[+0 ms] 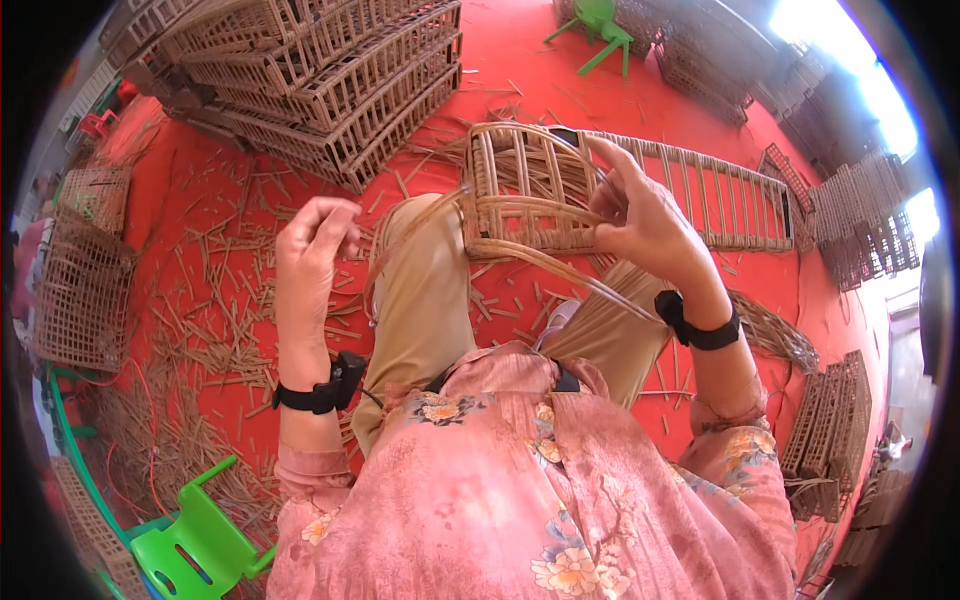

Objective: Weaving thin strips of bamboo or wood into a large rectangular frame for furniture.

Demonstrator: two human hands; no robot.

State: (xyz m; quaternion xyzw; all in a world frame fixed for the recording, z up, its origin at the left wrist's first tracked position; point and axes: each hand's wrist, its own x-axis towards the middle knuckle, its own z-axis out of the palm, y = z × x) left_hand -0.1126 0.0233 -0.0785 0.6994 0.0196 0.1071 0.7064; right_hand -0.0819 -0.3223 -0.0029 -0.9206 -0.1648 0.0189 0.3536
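A long woven wicker frame (640,235) with slatted sides lies across my knees and extends to the right. My right hand (645,215) is at its near part, with the index finger raised and the other fingers curled at the braided bar. Loose rattan strands (565,264) bend out from the frame, running below my right hand toward the wrist. Another strand bundle (410,240) arcs down over my left knee. Raised left of that knee, apart from the frame, my left hand (318,238) has its fingers curled together; anything inside them is hidden.
Stacked wicker crates (330,90) stand at the far left. More crates (85,290) line the left edge, and others (830,430) the right. Cut strips (220,330) litter the red floor (510,50). Green chairs stand near left (195,540) and far right (597,30).
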